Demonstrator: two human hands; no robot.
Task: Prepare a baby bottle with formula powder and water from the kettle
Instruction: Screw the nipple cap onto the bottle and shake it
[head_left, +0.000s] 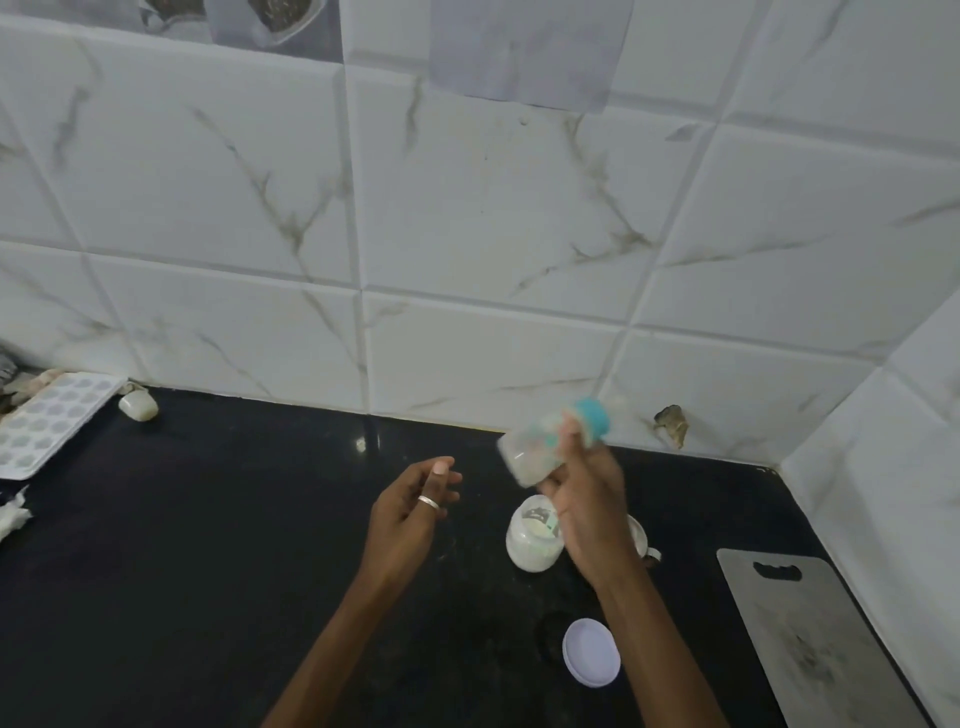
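My right hand (587, 499) grips a clear baby bottle (524, 454) with a teal collar and teat. The bottle is blurred and tilted, its base pointing left and down, with whitish content inside. My left hand (415, 506), a ring on one finger, hovers empty to the left of the bottle with fingers loosely apart. Under my right wrist stands an open formula jar (530, 543) with white powder in it. Its round white lid (591, 652) lies flat on the black counter (208, 571) nearer to me. No kettle is in view.
A steel cutting board (810, 644) lies at the right. A white cup or handle (644, 543) peeks out behind my right forearm. At the far left are a white ice tray (47, 421), a small white case (138, 405) and crumpled tissue (13, 517). Tiled wall behind.
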